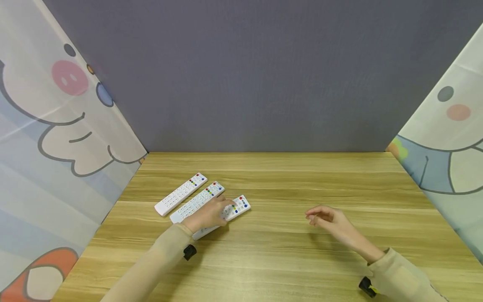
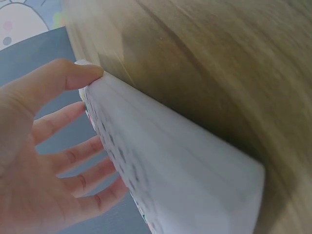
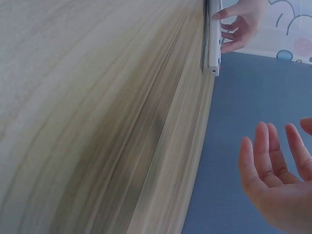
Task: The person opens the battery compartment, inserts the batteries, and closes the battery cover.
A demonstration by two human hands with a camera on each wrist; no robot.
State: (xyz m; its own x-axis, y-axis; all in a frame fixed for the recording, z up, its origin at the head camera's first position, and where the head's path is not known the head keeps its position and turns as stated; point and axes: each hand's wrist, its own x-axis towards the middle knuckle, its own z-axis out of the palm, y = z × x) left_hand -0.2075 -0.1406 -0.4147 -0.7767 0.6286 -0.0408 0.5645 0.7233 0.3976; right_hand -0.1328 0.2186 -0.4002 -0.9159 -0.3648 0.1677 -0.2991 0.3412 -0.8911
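Note:
Three white remote controls with small colored buttons lie slanted side by side on the left half of the table. My left hand [image 1: 210, 214] is over the nearest remote control [image 1: 242, 204], gripping it across its width. In the left wrist view the thumb [image 2: 85, 75] presses the remote's side edge, and the fingers reach over its button face to the far side. Just left of that hand is the middle remote control [image 1: 196, 204]; the outermost remote control [image 1: 180, 194] lies farther left. My right hand [image 1: 333, 222] hovers above the table at the right, holding nothing, its fingers loosely bent.
The wood-grain table [image 1: 294, 264] ends at a dark grey panel [image 1: 264, 75] along its back. Cartoon-printed curtains [image 1: 45, 138] flank it on the left and right. Small black devices [image 1: 190, 252] hang at both sleeve cuffs.

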